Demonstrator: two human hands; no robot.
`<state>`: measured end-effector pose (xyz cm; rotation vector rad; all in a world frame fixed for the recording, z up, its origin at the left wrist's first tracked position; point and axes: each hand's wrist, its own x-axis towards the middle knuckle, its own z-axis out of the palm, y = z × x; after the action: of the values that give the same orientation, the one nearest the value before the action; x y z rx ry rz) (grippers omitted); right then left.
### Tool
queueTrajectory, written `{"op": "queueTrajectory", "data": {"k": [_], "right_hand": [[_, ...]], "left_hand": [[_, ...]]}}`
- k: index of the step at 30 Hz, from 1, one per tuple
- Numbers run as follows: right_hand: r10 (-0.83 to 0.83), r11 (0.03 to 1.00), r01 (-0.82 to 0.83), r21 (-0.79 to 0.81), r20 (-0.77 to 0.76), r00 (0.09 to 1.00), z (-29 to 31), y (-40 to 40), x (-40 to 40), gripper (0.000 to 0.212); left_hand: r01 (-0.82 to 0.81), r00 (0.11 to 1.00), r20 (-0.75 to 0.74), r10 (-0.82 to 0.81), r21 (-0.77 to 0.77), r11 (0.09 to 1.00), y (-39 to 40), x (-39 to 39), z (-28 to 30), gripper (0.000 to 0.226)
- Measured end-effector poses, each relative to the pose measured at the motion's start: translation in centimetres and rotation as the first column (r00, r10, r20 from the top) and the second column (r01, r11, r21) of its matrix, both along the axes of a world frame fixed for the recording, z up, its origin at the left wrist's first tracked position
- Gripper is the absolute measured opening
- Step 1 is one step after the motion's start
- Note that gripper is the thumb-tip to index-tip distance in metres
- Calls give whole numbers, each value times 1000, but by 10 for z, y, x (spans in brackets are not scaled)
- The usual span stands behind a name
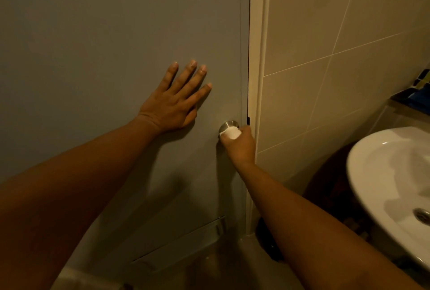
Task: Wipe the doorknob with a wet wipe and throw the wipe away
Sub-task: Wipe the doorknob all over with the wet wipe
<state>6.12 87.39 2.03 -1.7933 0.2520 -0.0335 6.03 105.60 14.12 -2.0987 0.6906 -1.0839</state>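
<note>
A home bathroom is showing here. A white washbasin (381, 173) is sitting at four o'clock, and beige wall tiles (325, 33) are rising at two o'clock.

The grey door (104, 22) carries a metal knob (230, 124) near its right edge, with a flat left hand (173, 108) pressed on its face.

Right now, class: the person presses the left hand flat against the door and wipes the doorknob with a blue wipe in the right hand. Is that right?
Not quite. The head view shows the wipe is white, not blue. The rest holds: left hand flat on the door, right hand wiping the doorknob.
</note>
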Motion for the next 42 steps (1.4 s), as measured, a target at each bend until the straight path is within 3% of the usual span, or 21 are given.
{"op": "queueTrajectory", "data": {"k": [4, 6, 10, 13, 15, 17, 19, 21, 23, 25, 27, 29, 31, 34, 36, 37, 39, 40, 42], "right_hand": [[152, 920, -94, -381, 124, 981, -6, -7, -2, 56], [185, 896, -105, -432, 146, 972, -8, -8, -2, 56], [62, 994, -48, -101, 145, 987, -9, -5, -7, 55], [-53, 969, 43, 244, 32, 998, -9, -1, -11, 57], [-32, 826, 117, 551, -162, 986, -6, 1, -10, 54], [84, 516, 199, 833, -280, 956, -1, 0, -9, 48], [151, 275, 240, 931, -288, 946, 4, -3, -9, 47], [166, 213, 230, 950, -267, 949, 6, -3, -9, 44], [167, 275, 195, 941, -247, 955, 5, -2, -7, 39], [120, 512, 128, 849, -218, 969, 2, 1, -4, 39], [44, 823, 43, 566, -140, 989, -2, 2, -4, 37], [52, 979, -61, 196, 51, 997, -9, -2, -7, 33], [157, 981, -128, -149, 202, 967, -15, -8, -8, 33], [309, 864, -184, -468, 205, 929, -21, -17, -1, 39], [312, 882, -205, -424, 200, 929, -20, -18, 1, 39], [265, 934, -199, -297, 199, 944, -18, -17, 0, 37], [114, 983, -126, 136, 96, 989, -11, -12, -4, 33], [66, 928, -56, 369, -14, 998, -6, -8, -6, 34], [84, 713, 80, 696, -198, 977, 2, -3, -10, 38]], "left_hand": [[-19, 1000, -23, 20, 3, 1000, 1, 0, 1, 64], [-24, 999, -34, 24, 5, 1000, 1, -1, 1, 65], [-28, 999, -37, 28, 6, 1000, 0, -1, 1, 65], [-29, 999, -37, 30, 8, 1000, 1, -1, 2, 65], [-27, 999, -34, 27, 10, 1000, 1, -2, 2, 64], [-24, 999, -37, 24, 9, 1000, 1, -2, 2, 65], [-22, 999, -37, 22, 9, 1000, 1, -1, 2, 64], [-19, 999, -32, 20, 11, 1000, 1, -1, 2, 64], [-15, 999, -30, 16, 12, 1000, 1, -1, 1, 63], [-10, 1000, -23, 10, 10, 1000, 0, 0, 1, 62], [-8, 1000, -18, 8, 8, 1000, 0, 0, 1, 62], [-10, 1000, -18, 11, 10, 1000, 1, 0, 1, 63], [-17, 1000, -20, 17, 13, 1000, 1, -1, 1, 64], [-34, 999, -40, 34, 17, 999, 1, 0, 1, 65], [-37, 998, -47, 38, 16, 999, 1, 0, 1, 66], [-37, 998, -46, 37, 15, 999, 1, 0, 1, 66], [-39, 998, -47, 40, 17, 999, 2, 0, 1, 66], [-40, 998, -50, 41, 17, 999, 2, 0, 1, 66], [-35, 998, -45, 35, 12, 999, 1, 0, 1, 65]]}}
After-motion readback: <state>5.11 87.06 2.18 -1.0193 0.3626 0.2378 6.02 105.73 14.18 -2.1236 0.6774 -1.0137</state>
